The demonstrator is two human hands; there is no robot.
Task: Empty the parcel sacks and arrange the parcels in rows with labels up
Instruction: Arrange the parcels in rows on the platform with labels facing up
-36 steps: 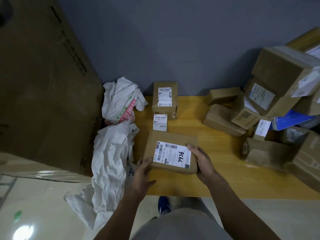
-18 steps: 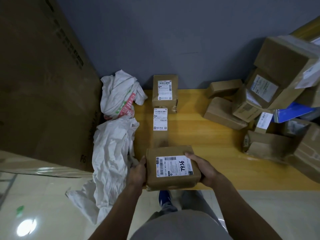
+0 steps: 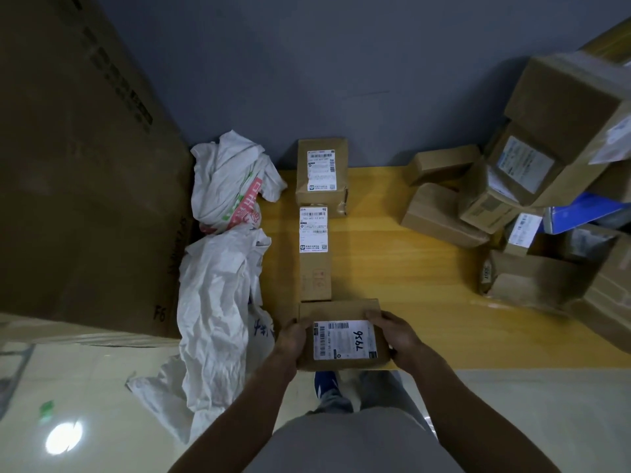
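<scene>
Cardboard parcel (image 3: pixel 341 310) label up, left hand (image 3: pixel 290 341), right hand (image 3: pixel 396 332), both hands gripping its sides

both hands grip labelled parcel (image 3: pixel 343 336) | left hand (image 3: pixel 290 341) | right hand (image 3: pixel 397 336)

Three brown parcels (image 3: pixel 314 254) in a column, labels up, crumpled white sacks (image 3: pixel 218 268) beside

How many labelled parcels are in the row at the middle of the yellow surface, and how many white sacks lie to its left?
Labelled parcels in the row: 3
White sacks: 2
Total: 5
</scene>
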